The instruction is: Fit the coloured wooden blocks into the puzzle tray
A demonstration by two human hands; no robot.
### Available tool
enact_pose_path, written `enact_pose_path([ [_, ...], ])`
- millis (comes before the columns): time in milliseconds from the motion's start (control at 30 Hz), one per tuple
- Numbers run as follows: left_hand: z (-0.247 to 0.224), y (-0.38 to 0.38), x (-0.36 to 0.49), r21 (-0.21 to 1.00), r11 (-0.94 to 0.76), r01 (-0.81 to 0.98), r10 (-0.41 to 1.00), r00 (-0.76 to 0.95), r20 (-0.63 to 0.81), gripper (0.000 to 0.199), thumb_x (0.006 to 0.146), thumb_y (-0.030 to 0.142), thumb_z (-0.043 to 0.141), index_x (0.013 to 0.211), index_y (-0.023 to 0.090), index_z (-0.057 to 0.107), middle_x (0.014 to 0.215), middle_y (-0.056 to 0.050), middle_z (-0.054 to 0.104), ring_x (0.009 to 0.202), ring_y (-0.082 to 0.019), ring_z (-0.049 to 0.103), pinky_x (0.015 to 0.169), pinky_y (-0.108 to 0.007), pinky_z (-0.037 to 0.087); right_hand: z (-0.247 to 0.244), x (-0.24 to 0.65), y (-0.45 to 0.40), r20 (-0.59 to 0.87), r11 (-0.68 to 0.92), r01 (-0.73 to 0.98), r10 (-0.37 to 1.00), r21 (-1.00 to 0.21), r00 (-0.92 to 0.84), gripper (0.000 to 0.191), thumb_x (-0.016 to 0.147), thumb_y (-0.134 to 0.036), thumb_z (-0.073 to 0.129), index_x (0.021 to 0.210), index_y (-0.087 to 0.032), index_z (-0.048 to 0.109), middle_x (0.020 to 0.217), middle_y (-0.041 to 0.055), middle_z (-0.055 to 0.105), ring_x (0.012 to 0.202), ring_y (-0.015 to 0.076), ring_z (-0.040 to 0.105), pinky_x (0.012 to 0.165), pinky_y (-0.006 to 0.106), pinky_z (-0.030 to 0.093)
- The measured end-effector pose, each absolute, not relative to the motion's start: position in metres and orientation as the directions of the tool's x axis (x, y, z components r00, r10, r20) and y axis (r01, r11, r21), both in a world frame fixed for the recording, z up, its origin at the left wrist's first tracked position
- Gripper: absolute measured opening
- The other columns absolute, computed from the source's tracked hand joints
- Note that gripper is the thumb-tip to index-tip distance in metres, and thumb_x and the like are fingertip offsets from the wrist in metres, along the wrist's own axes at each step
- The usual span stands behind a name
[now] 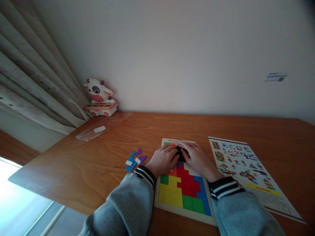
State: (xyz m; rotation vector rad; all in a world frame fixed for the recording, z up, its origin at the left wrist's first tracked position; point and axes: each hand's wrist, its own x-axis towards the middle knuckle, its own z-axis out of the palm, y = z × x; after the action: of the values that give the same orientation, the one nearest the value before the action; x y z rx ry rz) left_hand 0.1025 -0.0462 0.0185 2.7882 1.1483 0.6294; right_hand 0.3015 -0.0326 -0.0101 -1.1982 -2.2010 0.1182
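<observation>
A wooden puzzle board (159, 202) lies on the table, with red, yellow, green, blue and orange block pieces fitted into it. Both hands rest over its upper half and cover part of it. My left hand (164, 160) has its fingers curled at a black puzzle piece (181, 155). From the other side, my right hand (197, 160) has its thumb and fingers closed about the same black area. Fingers hide much of that piece, so its full shape does not show. Red pieces (188, 180) fill the middle of the board just below the hands.
Loose blue, purple and white pieces (133, 162) lie left of the board. A printed pattern sheet (248, 170) is at the right. Farther back are a clear plastic bag (86, 135) and a cow toy with a keyboard (100, 98), near a curtain (31, 72) and the wall.
</observation>
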Motion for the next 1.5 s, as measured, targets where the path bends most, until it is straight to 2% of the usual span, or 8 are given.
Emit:
enact_pose_path([
  [167,0.018,-0.046,0.101,0.213,-0.713,0.668,0.694,0.631,0.346,0.023,0.099,0.028,0.049,0.113,0.018,0.064,0.118,-0.008,0.068,0.116,-0.022,0.060,0.102,-0.037,0.051,-0.009,0.312,-0.032,0.507,0.453,0.788,0.836,-0.417,-0.212,0.043,0.096,-0.022,0.043,0.138,-0.020,0.053,0.117,0.0107,0.074,0.109,0.0260,0.069,0.097,0.046,0.052],
  [267,0.016,-0.046,0.101,0.216,-0.716,0.664,0.692,0.632,0.350,0.023,0.099,0.028,0.049,0.114,0.018,0.064,0.119,-0.007,0.068,0.117,-0.022,0.059,0.104,-0.037,0.050,-0.009,0.320,-0.034,0.491,0.393,0.820,0.856,-0.416,-0.161,0.047,0.093,-0.018,0.044,0.140,-0.019,0.051,0.109,0.0099,0.076,0.103,0.0257,0.071,0.096,0.045,0.053],
  [533,0.014,-0.046,0.101,0.220,-0.709,0.670,0.698,0.620,0.359,0.022,0.099,0.028,0.050,0.113,0.018,0.064,0.119,-0.007,0.068,0.117,-0.022,0.059,0.104,-0.037,0.051,-0.010,0.321,-0.038,0.449,0.428,0.806,0.863,-0.408,-0.231,0.058,0.084,-0.007,0.045,0.141,-0.020,0.049,0.118,0.0068,0.074,0.111,0.0247,0.068,0.100,0.045,0.051],
  [867,0.014,-0.046,0.101,0.207,-0.709,0.675,0.696,0.619,0.364,0.022,0.099,0.028,0.050,0.114,0.018,0.064,0.120,-0.008,0.068,0.117,-0.022,0.059,0.104,-0.037,0.051,-0.010,0.328,-0.035,0.448,0.428,0.848,0.854,-0.313,-0.265,0.046,0.091,-0.014,0.047,0.135,-0.019,0.055,0.114,0.0079,0.075,0.106,0.0273,0.068,0.098,0.048,0.049],
  [1067,0.015,-0.046,0.101,0.210,-0.707,0.676,0.699,0.620,0.357,0.023,0.098,0.028,0.051,0.114,0.019,0.064,0.121,-0.007,0.068,0.117,-0.022,0.059,0.104,-0.037,0.051,-0.009,0.340,-0.034,0.437,0.472,0.817,0.844,-0.330,-0.311,0.032,0.094,-0.024,0.052,0.124,-0.025,0.064,0.118,0.0086,0.073,0.106,0.0269,0.070,0.094,0.045,0.053],
  [1367,0.014,-0.046,0.101,0.217,-0.707,0.673,0.700,0.619,0.356,0.022,0.098,0.026,0.051,0.113,0.017,0.065,0.122,-0.007,0.068,0.116,-0.022,0.059,0.103,-0.037,0.051,0.000,0.339,-0.039,0.417,0.443,0.858,0.853,-0.261,-0.314,0.032,0.092,-0.024,0.055,0.122,-0.023,0.065,0.111,0.0093,0.075,0.102,0.0290,0.069,0.091,0.047,0.049],
  [1500,0.015,-0.046,0.101,0.215,-0.705,0.676,0.700,0.616,0.360,0.023,0.098,0.027,0.052,0.114,0.017,0.065,0.121,-0.007,0.068,0.116,-0.022,0.059,0.103,-0.037,0.051,-0.003,0.340,-0.038,0.412,0.411,0.836,0.876,-0.362,-0.252,0.029,0.089,-0.028,0.061,0.116,-0.021,0.067,0.106,0.0097,0.074,0.099,0.0296,0.068,0.091,0.047,0.049],
])
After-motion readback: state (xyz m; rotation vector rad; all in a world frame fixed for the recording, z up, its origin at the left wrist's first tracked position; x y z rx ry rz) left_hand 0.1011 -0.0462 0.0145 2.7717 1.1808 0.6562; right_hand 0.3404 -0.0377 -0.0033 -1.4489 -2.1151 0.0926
